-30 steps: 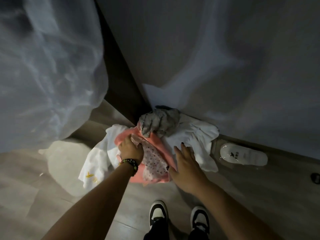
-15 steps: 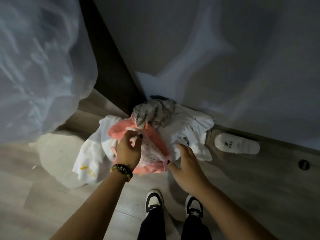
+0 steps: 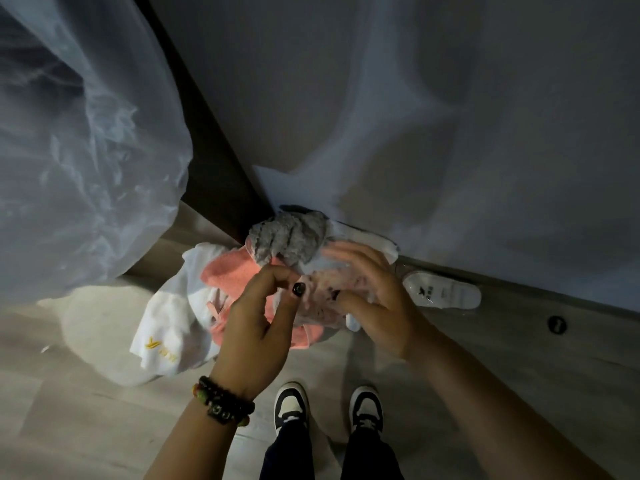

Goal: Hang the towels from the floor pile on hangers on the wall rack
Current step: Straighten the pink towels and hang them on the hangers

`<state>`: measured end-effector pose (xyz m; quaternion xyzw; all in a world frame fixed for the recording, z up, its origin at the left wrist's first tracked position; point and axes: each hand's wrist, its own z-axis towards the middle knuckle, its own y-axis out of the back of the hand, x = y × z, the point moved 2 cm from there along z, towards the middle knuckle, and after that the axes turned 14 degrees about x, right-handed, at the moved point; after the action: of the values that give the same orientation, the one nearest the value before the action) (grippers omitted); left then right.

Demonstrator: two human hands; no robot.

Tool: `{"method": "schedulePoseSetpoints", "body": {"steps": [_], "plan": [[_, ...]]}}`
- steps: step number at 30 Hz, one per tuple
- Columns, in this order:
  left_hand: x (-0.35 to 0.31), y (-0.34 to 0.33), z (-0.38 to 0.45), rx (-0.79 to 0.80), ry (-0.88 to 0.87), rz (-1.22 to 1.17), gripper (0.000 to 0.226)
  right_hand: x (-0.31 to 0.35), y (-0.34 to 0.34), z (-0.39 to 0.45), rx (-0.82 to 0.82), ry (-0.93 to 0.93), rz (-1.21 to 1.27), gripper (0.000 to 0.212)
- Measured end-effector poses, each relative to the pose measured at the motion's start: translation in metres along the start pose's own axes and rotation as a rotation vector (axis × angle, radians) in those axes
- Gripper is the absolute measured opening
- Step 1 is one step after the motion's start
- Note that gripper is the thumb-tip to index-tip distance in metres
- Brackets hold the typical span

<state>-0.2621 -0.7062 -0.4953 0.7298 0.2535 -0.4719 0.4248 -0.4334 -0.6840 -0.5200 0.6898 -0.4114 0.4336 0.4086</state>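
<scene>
A pile of towels lies on the floor in the corner against the wall. It holds a grey towel (image 3: 289, 239) on top, a salmon-pink towel (image 3: 228, 273), a white towel with yellow print (image 3: 166, 327) and a pale spotted towel (image 3: 320, 299). My left hand (image 3: 258, 320), with a bead bracelet on the wrist, pinches the spotted towel between thumb and fingers. My right hand (image 3: 372, 296) grips the same towel from the right, fingers curled over it. No hanger or rack is in view.
A sheer white curtain (image 3: 79, 150) hangs at the left, with a dark door frame (image 3: 214, 161) behind it. A white slipper (image 3: 443, 294) lies by the wall at the right, beside a round floor stopper (image 3: 557, 324). My two shoes (image 3: 327, 408) stand on the wooden floor below the pile.
Both hands have risen from the pile with the spotted towel. My right hand went from flat on the pile to gripping the towel.
</scene>
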Motion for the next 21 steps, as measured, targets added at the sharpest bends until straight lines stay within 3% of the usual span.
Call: {"method": "schedulePoseSetpoints", "body": {"steps": [3, 7, 11, 14, 19, 21], "plan": [[0.002, 0.002, 0.002, -0.052, 0.034, -0.056, 0.010, -0.010, -0.005, 0.001, -0.012, -0.029, -0.107, 0.027], [0.016, -0.001, 0.000, -0.136, 0.138, -0.046, 0.007, -0.017, -0.011, -0.013, -0.177, -0.070, 0.087, 0.013], [0.034, -0.008, 0.005, -0.223, 0.245, 0.008, 0.023, -0.016, -0.018, -0.026, -0.354, -0.107, 0.164, 0.015], [0.054, -0.012, 0.019, -0.318, 0.338, -0.036, 0.015, -0.012, -0.018, -0.029, -0.433, -0.122, 0.195, 0.011], [0.120, -0.018, 0.060, -0.240, 0.603, -0.422, 0.034, -0.021, -0.014, -0.022, -0.493, -0.195, 0.203, 0.012], [0.143, -0.022, 0.075, -0.183, 0.697, -0.454, 0.034, -0.027, -0.014, -0.016, -0.486, -0.220, 0.202, 0.009]]}}
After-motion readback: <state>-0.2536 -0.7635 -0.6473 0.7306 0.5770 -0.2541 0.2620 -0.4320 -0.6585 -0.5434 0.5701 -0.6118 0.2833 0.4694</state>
